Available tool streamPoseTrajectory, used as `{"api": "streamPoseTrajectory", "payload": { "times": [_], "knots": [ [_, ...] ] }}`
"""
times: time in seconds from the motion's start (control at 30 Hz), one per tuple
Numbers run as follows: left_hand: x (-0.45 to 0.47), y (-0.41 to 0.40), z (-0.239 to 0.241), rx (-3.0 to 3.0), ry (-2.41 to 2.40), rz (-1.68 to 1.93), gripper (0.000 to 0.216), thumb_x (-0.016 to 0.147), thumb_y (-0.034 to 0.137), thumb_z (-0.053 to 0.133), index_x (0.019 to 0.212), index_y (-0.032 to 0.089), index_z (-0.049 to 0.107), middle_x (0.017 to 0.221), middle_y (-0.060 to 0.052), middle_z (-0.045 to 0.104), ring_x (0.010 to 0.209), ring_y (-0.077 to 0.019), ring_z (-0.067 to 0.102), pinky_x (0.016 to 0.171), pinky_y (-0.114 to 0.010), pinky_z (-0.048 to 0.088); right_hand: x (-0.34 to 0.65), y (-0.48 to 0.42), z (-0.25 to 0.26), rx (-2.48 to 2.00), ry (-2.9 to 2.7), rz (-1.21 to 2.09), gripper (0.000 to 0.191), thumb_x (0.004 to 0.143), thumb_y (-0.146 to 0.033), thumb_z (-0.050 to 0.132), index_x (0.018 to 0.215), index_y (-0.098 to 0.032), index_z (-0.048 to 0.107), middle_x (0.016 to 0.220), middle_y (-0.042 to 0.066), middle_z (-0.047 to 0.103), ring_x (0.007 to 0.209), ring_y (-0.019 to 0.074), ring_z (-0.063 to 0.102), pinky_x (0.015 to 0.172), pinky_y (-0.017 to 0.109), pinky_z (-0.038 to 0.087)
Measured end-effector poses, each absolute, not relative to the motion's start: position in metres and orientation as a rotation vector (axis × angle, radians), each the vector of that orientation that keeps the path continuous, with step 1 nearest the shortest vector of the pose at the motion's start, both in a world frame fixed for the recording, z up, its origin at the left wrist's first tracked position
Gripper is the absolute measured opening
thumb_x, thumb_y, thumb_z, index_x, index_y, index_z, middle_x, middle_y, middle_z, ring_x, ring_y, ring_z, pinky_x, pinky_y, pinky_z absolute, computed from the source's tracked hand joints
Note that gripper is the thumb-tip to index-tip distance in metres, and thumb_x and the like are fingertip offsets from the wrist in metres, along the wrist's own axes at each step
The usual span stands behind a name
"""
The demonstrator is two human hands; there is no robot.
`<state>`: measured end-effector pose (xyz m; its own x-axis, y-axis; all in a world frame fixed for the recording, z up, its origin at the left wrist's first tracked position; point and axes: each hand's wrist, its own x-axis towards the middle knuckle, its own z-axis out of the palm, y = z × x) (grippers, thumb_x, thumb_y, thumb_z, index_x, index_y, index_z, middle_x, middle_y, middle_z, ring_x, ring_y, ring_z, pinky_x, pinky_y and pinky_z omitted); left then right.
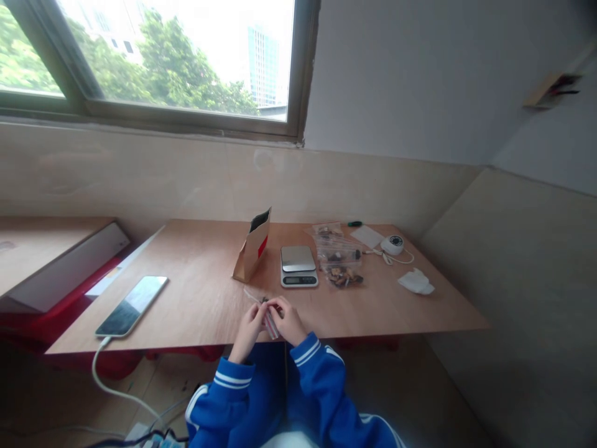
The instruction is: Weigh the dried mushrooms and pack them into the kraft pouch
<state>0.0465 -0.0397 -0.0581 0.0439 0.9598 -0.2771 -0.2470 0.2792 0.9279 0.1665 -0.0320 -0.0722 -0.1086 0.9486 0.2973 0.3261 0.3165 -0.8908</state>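
At the table's front edge, my left hand (252, 320) and my right hand (285, 316) meet with fingers closed around a small plastic bag (271, 326). A striped part of the bag hangs below the fingers, and dark bits show at its upper end. The fingers hide most of it. Just beyond my hands stands a silver and white digital scale (298, 266), with nothing on its plate. Left of the scale, an upright brown paper pouch (254, 249) with a red patch has its top open.
Clear zip bags of dried brown pieces (342, 274) lie right of the scale. Further right are a white round device (392, 244) with a cable, a crumpled tissue (416, 282), a white paper (367, 236) and a green-handled tool (355, 223). A phone (133, 306) charges at left.
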Motion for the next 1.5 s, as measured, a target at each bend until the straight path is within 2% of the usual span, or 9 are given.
{"api": "streamPoseTrajectory", "payload": {
  "times": [0.17, 0.37, 0.6, 0.8, 1.13, 1.23, 1.33, 1.4, 1.5],
  "knots": [
    [0.05, -0.036, -0.067, 0.81, 1.084, 1.144, 0.051, 0.06, 0.059, 0.067, 0.083, 0.014, 0.058, 0.07, -0.002, 0.061, 0.065, -0.0169, 0.062, 0.059, -0.029, 0.053, 0.176, -0.038, -0.048, -1.244, -1.69, 0.884, 0.018, 0.085, -0.03, 0.054, 0.089, -0.017, 0.066, 0.088, 0.005, 0.068, 0.081, 0.0168, 0.064, 0.077, 0.027, 0.05],
    [0.055, -0.034, -0.066, 1.074, 1.039, 1.161, 0.037, 0.074, 0.05, 0.06, 0.08, 0.014, 0.06, 0.071, -0.002, 0.059, 0.069, -0.0158, 0.059, 0.063, -0.028, 0.052, 0.188, -0.039, -0.031, -1.351, -1.798, 0.819, 0.021, 0.088, -0.028, 0.051, 0.088, -0.018, 0.069, 0.086, 0.005, 0.072, 0.082, 0.0184, 0.066, 0.076, 0.027, 0.048],
    [0.057, -0.039, -0.057, 1.18, 1.056, 1.124, 0.033, 0.077, 0.048, 0.057, 0.075, 0.015, 0.06, 0.069, -0.001, 0.059, 0.071, -0.0163, 0.057, 0.067, -0.027, 0.049, 0.194, -0.041, -0.025, -1.388, -1.849, 0.701, 0.024, 0.087, -0.026, 0.05, 0.081, -0.02, 0.072, 0.082, 0.005, 0.073, 0.076, 0.0184, 0.066, 0.072, 0.026, 0.047],
    [0.056, -0.043, -0.041, 1.333, 1.044, 1.128, 0.031, 0.079, 0.046, 0.056, 0.072, 0.016, 0.06, 0.067, 0.0, 0.057, 0.069, -0.0146, 0.053, 0.067, -0.024, 0.043, 0.186, -0.046, -0.031, -1.496, -1.635, 0.664, 0.021, 0.082, -0.028, 0.054, 0.076, -0.022, 0.073, 0.074, 0.003, 0.073, 0.062, 0.0181, 0.065, 0.06, 0.026, 0.048],
    [0.043, -0.058, -0.031, 1.461, 0.991, 0.89, 0.035, 0.081, 0.045, 0.054, 0.062, 0.016, 0.062, 0.064, -0.003, 0.059, 0.067, -0.0161, 0.055, 0.067, -0.026, 0.043, 0.212, -0.023, -0.039, -1.499, -1.104, 0.541, 0.034, 0.086, -0.041, 0.043, 0.087, -0.016, 0.067, 0.084, 0.011, 0.072, 0.07, 0.0215, 0.067, 0.066, 0.031, 0.053],
    [0.041, -0.058, -0.041, 1.41, 0.93, 0.802, 0.034, 0.081, 0.045, 0.054, 0.073, 0.015, 0.066, 0.074, -0.006, 0.064, 0.075, -0.0176, 0.059, 0.073, -0.028, 0.046, 0.222, -0.02, -0.027, -1.395, -1.055, 0.476, 0.037, 0.087, -0.044, 0.043, 0.09, -0.015, 0.065, 0.084, 0.012, 0.071, 0.076, 0.0224, 0.067, 0.071, 0.032, 0.053],
    [0.046, -0.051, -0.06, 1.291, 0.947, 0.884, 0.031, 0.078, 0.043, 0.059, 0.096, 0.018, 0.065, 0.1, -0.008, 0.065, 0.089, -0.0194, 0.061, 0.08, -0.031, 0.048, 0.222, -0.022, -0.013, -1.305, -1.102, 0.519, 0.037, 0.088, -0.046, 0.044, 0.091, -0.015, 0.064, 0.084, 0.01, 0.071, 0.077, 0.0217, 0.066, 0.071, 0.032, 0.053],
    [0.052, -0.044, -0.074, 1.181, 0.94, 0.993, 0.046, 0.068, 0.038, 0.07, 0.11, 0.022, 0.059, 0.116, -0.009, 0.061, 0.099, -0.0216, 0.061, 0.087, -0.035, 0.049, 0.217, -0.022, -0.008, -1.261, -1.153, 0.616, 0.037, 0.088, -0.047, 0.044, 0.09, -0.016, 0.064, 0.082, 0.009, 0.07, 0.075, 0.0206, 0.066, 0.067, 0.03, 0.053],
    [0.061, -0.03, -0.086, 1.08, 0.891, 1.065, 0.063, 0.054, 0.03, 0.079, 0.113, 0.022, 0.056, 0.112, -0.009, 0.064, 0.1, -0.0259, 0.062, 0.091, -0.044, 0.048, 0.211, -0.017, -0.009, -1.203, -1.267, 0.828, 0.04, 0.088, -0.049, 0.044, 0.09, -0.015, 0.066, 0.076, 0.008, 0.07, 0.07, 0.0197, 0.065, 0.062, 0.029, 0.052]
  ]
}}
